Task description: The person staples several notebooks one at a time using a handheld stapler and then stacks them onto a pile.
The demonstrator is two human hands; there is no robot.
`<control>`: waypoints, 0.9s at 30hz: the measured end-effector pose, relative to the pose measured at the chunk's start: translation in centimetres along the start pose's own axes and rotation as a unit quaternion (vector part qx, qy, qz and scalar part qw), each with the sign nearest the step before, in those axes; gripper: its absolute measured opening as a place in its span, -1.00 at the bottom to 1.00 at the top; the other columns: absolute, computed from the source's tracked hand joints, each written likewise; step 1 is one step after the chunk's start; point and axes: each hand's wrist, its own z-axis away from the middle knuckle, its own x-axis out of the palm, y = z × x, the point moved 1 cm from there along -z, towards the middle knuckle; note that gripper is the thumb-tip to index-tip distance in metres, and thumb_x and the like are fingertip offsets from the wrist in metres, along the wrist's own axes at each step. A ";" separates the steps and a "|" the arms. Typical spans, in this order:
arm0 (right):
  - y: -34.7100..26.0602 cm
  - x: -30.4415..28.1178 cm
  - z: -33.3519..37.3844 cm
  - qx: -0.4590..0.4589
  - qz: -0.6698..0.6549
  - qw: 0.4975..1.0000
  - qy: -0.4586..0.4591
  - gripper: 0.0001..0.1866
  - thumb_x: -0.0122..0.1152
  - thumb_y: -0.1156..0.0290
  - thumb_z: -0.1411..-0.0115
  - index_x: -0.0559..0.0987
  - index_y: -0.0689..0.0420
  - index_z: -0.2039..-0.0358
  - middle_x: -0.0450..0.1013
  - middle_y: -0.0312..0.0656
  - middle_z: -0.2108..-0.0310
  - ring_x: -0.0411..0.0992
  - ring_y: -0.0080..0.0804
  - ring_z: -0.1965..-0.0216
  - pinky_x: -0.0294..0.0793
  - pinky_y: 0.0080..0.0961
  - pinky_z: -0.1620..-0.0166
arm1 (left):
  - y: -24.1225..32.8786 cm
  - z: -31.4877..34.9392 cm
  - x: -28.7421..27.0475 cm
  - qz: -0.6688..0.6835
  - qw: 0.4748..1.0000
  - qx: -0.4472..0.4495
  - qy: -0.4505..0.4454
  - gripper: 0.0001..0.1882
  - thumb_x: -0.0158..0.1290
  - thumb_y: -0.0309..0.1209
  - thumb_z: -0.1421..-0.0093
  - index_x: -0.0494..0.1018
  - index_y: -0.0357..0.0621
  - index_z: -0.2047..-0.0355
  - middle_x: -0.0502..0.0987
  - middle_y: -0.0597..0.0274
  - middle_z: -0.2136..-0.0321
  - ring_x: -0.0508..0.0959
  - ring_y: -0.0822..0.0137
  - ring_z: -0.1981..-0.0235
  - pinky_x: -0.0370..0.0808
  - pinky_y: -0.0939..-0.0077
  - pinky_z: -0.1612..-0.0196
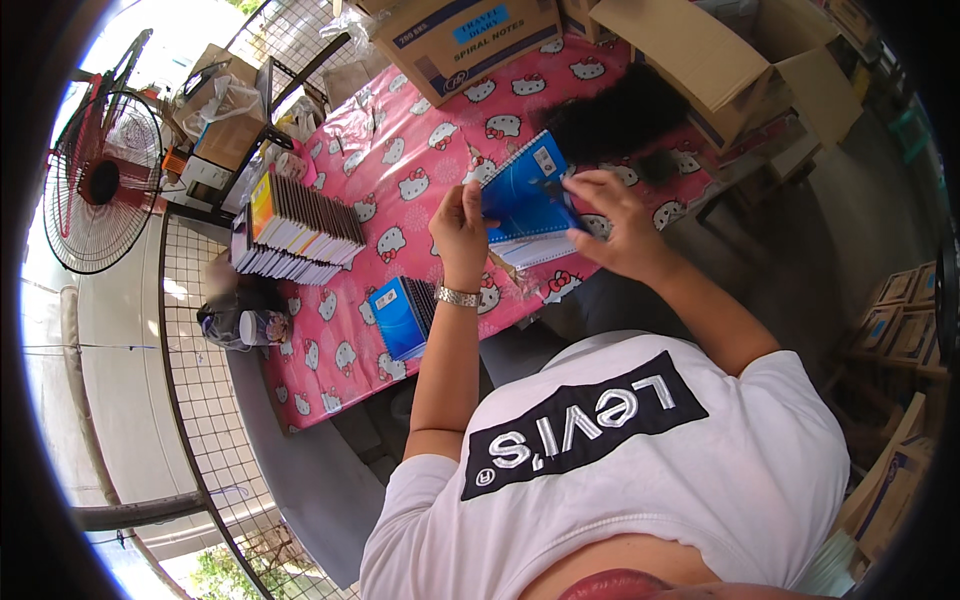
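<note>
A blue spiral notebook [525,185] is tilted up in front of me above the table, with white pages [540,252] showing below its cover. My left hand [462,235] grips the notebook at its left edge, thumb up and fingers curled. At its right side is my right hand [622,232], thumb and forefinger bent around a small dark object [556,192], too blurred to name. To the left of my left forearm lies a short stack of blue spiral notebooks [400,318].
A pink patterned cloth covers the table [410,215]. Tall notebook stacks [300,225] stand left, near a jar [263,328] and a fan [103,182]. A black tangled heap [620,115] lies beyond my right hand. Cardboard boxes [480,50] stand at the back, an open carton [720,60] at far right.
</note>
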 end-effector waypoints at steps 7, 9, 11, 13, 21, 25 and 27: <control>-2.9 2.0 -2.1 -0.075 0.016 0.997 -0.026 -0.39 0.36 0.34 0.04 0.49 0.21 -0.07 0.41 -0.03 -0.04 0.39 -0.09 -0.06 0.37 -0.24 -0.15 | -0.9 0.0 0.0 0.110 0.992 -0.045 -0.031 -0.79 0.11 -0.56 -0.23 0.47 -0.36 0.13 0.59 0.18 0.41 0.59 0.51 0.45 0.60 0.62 0.48; -3.2 2.5 -2.5 -0.099 0.049 0.994 -0.023 -0.41 0.36 0.34 0.08 0.51 0.26 -0.02 0.42 -0.01 0.00 0.39 -0.09 -0.03 0.36 -0.22 -0.13 | -1.3 0.5 -0.2 0.104 0.994 -0.027 -0.034 -0.83 0.03 -0.60 -0.26 0.47 -0.38 0.13 0.59 0.21 0.37 0.59 0.50 0.41 0.61 0.60 0.42; -3.4 2.5 -2.9 -0.111 0.073 0.991 -0.027 -0.42 0.35 0.33 0.08 0.53 0.27 0.00 0.44 -0.02 0.03 0.40 -0.10 -0.01 0.36 -0.23 -0.12 | -1.4 0.5 -0.1 0.115 0.993 -0.019 -0.035 -0.81 0.01 -0.65 -0.25 0.48 -0.39 0.12 0.59 0.20 0.36 0.59 0.50 0.41 0.62 0.60 0.38; -3.5 2.6 -3.2 -0.123 0.091 0.988 -0.031 -0.44 0.34 0.33 0.07 0.53 0.29 0.01 0.45 -0.02 0.06 0.42 -0.11 0.01 0.37 -0.25 -0.10 | -1.3 0.5 -0.1 0.139 0.990 -0.022 -0.029 -0.73 0.04 -0.72 -0.17 0.50 -0.39 0.10 0.61 0.16 0.37 0.61 0.49 0.43 0.61 0.63 0.37; -3.8 4.0 -3.4 0.301 -0.487 0.795 -0.201 -0.45 0.27 0.36 -0.12 0.45 0.27 -0.12 0.42 -0.08 0.01 0.41 -0.36 0.01 0.40 -0.47 -0.06 | -1.2 1.4 -1.9 0.029 0.991 0.116 0.067 -0.74 0.09 -0.70 -0.13 0.59 -0.28 0.16 0.62 0.18 0.36 0.61 0.43 0.42 0.56 0.60 0.41; -1.5 0.4 -3.0 0.026 -0.105 0.993 -0.045 -0.43 0.29 0.36 -0.04 0.47 0.13 -0.12 0.42 -0.09 0.00 0.42 -0.28 -0.02 0.37 -0.40 -0.13 | 4.1 1.0 -7.9 -0.138 0.973 0.147 0.110 -0.75 0.11 -0.67 -0.09 0.56 -0.22 0.20 0.61 0.14 0.32 0.58 0.34 0.38 0.50 0.49 0.33; 3.4 -0.6 -1.9 0.118 -0.012 0.993 0.008 -0.45 0.30 0.33 0.01 0.51 0.16 -0.05 0.45 -0.01 0.03 0.43 -0.08 -0.03 0.38 -0.28 -0.13 | 5.5 1.2 -13.2 -0.299 0.930 0.197 0.088 -0.77 0.03 -0.64 0.02 0.54 -0.22 0.31 0.57 0.11 0.38 0.52 0.08 0.32 0.43 0.28 0.17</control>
